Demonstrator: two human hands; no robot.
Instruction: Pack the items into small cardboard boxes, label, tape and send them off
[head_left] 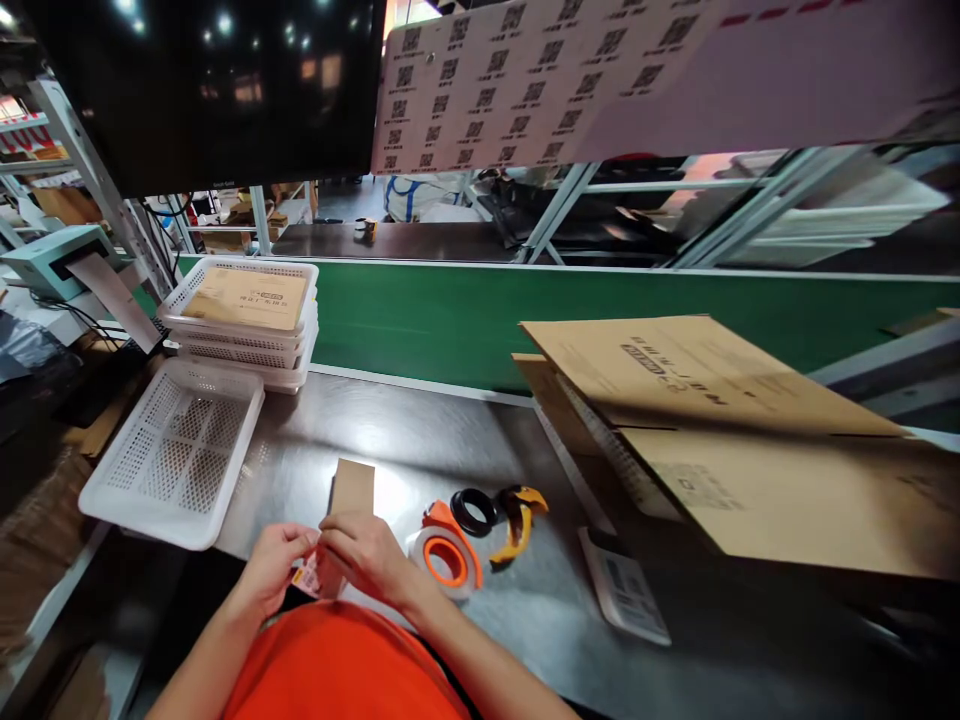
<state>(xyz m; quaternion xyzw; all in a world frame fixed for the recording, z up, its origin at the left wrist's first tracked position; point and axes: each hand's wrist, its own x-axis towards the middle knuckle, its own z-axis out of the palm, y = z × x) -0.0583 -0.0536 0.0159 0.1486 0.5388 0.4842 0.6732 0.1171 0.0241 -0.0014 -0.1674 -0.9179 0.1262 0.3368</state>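
Close to my body, at the near edge of the metal table [360, 410], both hands meet around a small packet with a red, white and yellow printed label [306, 577]. My left hand [271, 568] pinches it from the left. Curled over its other side is my right hand [369, 556], which hides much of the packet. Just beyond my right fingers stands a small brown cardboard box [354, 487], its lower part covered by the hand. To the right of that hand lies an orange tape dispenser [454, 550] with a roll of clear tape.
Right of the dispenser lie a black ring [474, 512] and a yellow-handled tape cutter [517, 530]. A white plastic basket [247, 400] rests at left beside stacked baskets [300, 345]. Large flattened cartons [720, 400] overhang the right side. A white labelled package [626, 590] lies below them. A dark monitor [202, 90] hangs above.
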